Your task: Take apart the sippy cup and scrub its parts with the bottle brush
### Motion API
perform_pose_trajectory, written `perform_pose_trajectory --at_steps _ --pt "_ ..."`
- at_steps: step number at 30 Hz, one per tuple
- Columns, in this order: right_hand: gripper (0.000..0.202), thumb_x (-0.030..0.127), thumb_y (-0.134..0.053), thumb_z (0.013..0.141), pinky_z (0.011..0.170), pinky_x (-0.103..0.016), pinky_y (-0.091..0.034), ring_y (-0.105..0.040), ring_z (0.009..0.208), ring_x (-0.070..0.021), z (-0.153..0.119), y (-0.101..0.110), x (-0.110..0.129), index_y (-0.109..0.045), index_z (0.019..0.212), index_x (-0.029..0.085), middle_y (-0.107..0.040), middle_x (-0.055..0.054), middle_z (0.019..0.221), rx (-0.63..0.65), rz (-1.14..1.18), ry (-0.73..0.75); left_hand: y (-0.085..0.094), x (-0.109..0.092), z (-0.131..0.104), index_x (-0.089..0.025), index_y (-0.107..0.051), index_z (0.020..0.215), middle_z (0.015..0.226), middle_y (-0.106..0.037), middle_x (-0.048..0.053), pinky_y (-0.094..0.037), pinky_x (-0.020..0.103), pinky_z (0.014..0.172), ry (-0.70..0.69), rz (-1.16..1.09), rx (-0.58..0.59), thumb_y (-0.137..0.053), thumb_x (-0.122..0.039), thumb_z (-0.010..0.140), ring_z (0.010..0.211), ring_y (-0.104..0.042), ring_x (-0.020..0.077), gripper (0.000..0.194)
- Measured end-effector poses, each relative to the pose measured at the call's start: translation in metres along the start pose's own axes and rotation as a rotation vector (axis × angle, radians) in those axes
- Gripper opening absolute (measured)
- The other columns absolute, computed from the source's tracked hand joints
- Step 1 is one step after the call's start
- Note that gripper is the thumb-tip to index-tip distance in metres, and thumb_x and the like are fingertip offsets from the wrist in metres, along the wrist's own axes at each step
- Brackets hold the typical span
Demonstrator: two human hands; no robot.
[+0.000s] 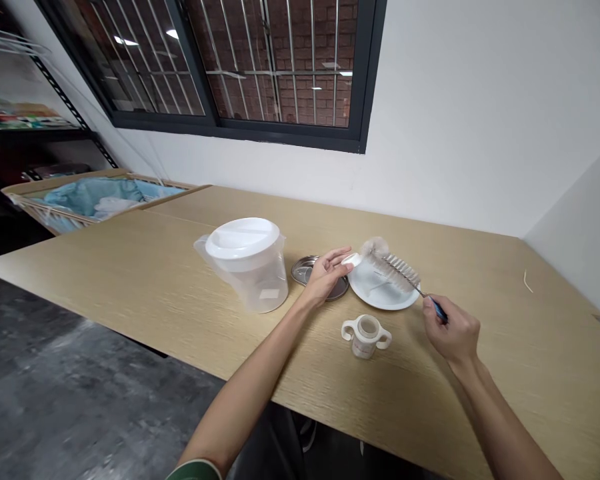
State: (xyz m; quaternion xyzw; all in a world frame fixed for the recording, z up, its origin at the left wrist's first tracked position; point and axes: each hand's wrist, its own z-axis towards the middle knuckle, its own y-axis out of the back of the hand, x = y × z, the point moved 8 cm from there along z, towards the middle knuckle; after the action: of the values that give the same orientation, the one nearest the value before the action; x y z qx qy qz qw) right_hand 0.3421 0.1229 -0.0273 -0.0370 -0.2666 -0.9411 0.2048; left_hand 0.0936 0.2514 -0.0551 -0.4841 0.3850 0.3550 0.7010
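Observation:
My right hand [453,327] is closed round the dark blue handle of a bottle brush [403,270]. The white bristles tilt up to the left, above a white plate [389,303] that looks to have a little clear liquid or something transparent in it. Pinched in the fingers of my left hand [329,275] is a small white cap [352,261], close to the round tip of the brush. Whether brush and cap touch, I cannot tell. A two-handled baby bottle [365,337] stands upright and uncapped on the table, in front of the plate.
On the left a clear plastic pitcher [260,283] with a white lid stands on the wooden table [170,280]. A steel tray [304,263] lies partly under my left hand. A thin pale strip [527,281] is at the right. Beyond the table's left end is a blue-lined basket [100,193].

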Motion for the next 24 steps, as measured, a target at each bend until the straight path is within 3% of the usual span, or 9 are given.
perform_pose_trajectory --at_steps 4,11,17,24 --pt "0.025 0.03 -0.054 0.094 0.051 -0.021 -0.035 -0.051 0.048 -0.0084 -0.001 -0.003 0.007 -0.072 0.086 0.015 -0.06 0.002 0.059 0.027 0.025 0.044 0.0 -0.003 0.0 -0.018 -0.067 0.117 0.116 -0.07 0.011 -0.048 0.03 0.093 -0.018 0.003 0.01 -0.087 -0.03 0.066 0.104 -0.066 0.021 0.056" --pt "0.025 0.031 -0.054 0.093 0.05 -0.022 -0.033 -0.05 0.046 -0.0084 -0.002 -0.002 -0.002 -0.072 0.085 0.015 -0.055 0.003 0.053 0.003 -0.01 0.001 0.0 -0.003 0.001 -0.018 -0.066 0.116 0.112 -0.071 0.011 -0.048 0.031 0.093 -0.019 0.01 0.015 -0.088 -0.03 0.065 0.103 -0.067 0.0208 0.057" --pt "0.025 0.031 -0.054 0.094 0.052 -0.022 -0.035 -0.053 0.049 -0.0088 -0.002 -0.003 -0.001 -0.072 0.088 0.015 -0.062 0.001 0.06 0.016 -0.008 0.021 -0.001 0.0 0.001 -0.018 -0.066 0.116 0.107 -0.073 0.009 -0.049 0.03 0.09 -0.003 0.004 0.028 -0.089 -0.027 0.064 0.097 -0.068 0.019 0.058" --pt "0.026 0.032 -0.053 0.092 0.05 -0.022 -0.034 -0.052 0.047 -0.009 0.0 -0.001 -0.003 -0.073 0.085 0.016 -0.059 0.002 0.055 0.011 -0.022 -0.003 -0.003 -0.004 -0.001 -0.017 -0.066 0.114 0.106 -0.073 0.009 -0.048 0.031 0.091 0.007 0.03 0.01 -0.088 -0.031 0.064 0.097 -0.068 0.0201 0.057"
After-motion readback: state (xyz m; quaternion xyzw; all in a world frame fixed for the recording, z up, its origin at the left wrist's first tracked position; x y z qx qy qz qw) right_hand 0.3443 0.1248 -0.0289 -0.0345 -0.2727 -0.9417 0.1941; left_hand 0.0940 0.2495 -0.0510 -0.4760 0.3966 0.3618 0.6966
